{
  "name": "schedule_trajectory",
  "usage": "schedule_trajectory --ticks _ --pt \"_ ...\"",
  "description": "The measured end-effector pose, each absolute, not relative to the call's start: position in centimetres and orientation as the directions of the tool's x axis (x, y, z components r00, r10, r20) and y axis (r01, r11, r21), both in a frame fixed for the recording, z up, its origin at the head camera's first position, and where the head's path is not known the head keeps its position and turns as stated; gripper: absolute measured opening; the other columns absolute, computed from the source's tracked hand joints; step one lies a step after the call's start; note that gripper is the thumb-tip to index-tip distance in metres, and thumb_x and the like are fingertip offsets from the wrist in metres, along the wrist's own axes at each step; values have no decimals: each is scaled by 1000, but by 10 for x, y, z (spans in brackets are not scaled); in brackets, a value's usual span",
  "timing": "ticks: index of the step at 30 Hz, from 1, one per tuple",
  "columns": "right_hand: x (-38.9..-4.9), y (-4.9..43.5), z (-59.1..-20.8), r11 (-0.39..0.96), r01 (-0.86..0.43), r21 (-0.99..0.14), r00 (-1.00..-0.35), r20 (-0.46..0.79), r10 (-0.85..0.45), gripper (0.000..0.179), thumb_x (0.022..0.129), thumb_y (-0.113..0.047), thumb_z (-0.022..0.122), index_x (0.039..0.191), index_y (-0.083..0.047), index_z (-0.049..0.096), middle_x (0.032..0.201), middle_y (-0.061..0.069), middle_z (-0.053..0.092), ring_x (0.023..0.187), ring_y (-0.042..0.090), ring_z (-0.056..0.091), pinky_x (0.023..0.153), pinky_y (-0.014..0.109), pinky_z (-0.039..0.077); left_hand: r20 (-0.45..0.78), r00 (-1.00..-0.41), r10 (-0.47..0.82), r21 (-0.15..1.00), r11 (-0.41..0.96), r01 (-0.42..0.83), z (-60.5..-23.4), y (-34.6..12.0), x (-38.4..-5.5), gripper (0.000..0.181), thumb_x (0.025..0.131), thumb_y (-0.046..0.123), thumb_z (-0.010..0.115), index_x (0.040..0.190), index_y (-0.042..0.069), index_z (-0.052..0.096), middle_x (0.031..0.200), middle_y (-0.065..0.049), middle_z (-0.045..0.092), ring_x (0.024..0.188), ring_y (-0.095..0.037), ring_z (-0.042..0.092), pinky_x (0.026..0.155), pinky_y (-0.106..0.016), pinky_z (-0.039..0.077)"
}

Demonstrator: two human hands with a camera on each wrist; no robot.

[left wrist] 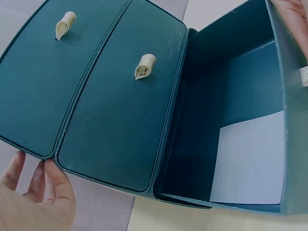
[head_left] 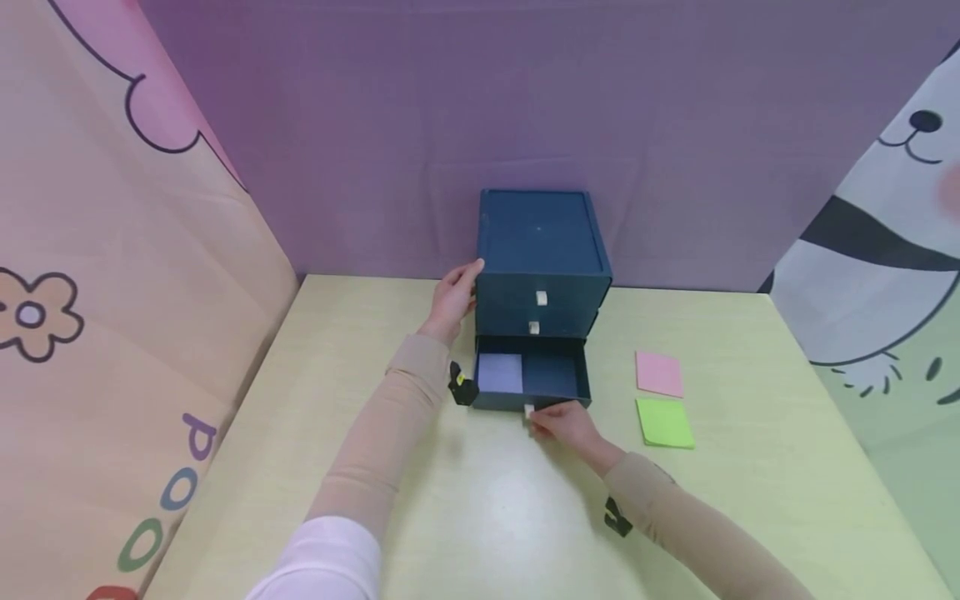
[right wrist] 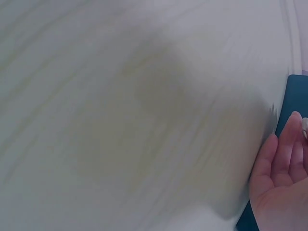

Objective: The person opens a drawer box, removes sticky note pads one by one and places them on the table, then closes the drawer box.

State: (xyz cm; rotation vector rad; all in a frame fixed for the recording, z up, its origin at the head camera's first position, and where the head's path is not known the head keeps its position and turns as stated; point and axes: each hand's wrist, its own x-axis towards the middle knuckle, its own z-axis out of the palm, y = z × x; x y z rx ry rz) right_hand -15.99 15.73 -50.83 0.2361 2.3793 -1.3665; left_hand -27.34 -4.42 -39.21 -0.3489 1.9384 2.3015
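A dark blue desktop drawer cabinet (head_left: 536,233) stands at the back of the table, its lowest drawer (head_left: 551,375) pulled out and the two drawers above closed. A pale lilac pad of square paper (head_left: 500,372) lies in the left part of that drawer. My left hand (head_left: 453,296) rests against the cabinet's left side, fingertips at its edge in the left wrist view. At the drawer's front, my right hand (head_left: 567,425) pinches the small white pull tab (head_left: 529,411). In the right wrist view this hand (right wrist: 284,178) shows only at the right border.
To the right of the cabinet, a pink sticky-note pad (head_left: 659,373) and a lime-green one (head_left: 666,422) lie on the pale wooden table (head_left: 487,517). A purple cloth (head_left: 360,150) hangs behind the cabinet, with printed cloths on both sides.
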Motion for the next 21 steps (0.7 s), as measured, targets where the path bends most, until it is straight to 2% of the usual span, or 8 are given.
schedule_trajectory --ticks 11,21 --pt "-154 157 -506 536 363 -763 -893 -449 -34 23 90 -16 64 99 3 72 86 11 72 69 11 62 68 26 55 -239 -968 -71 956 -191 -222 -392 -43 -273 50 92 39 59 133 10 53 136 -7 49 112 -22 47 102 -40 41" --pt "-150 161 -511 436 443 -784 -864 -502 -25 25 91 -16 63 102 5 71 82 8 71 67 12 63 65 25 55 -249 -966 -75 954 -192 -231 -392 -43 -273 52 92 40 60 133 10 52 137 -7 48 115 -23 47 103 -40 40"
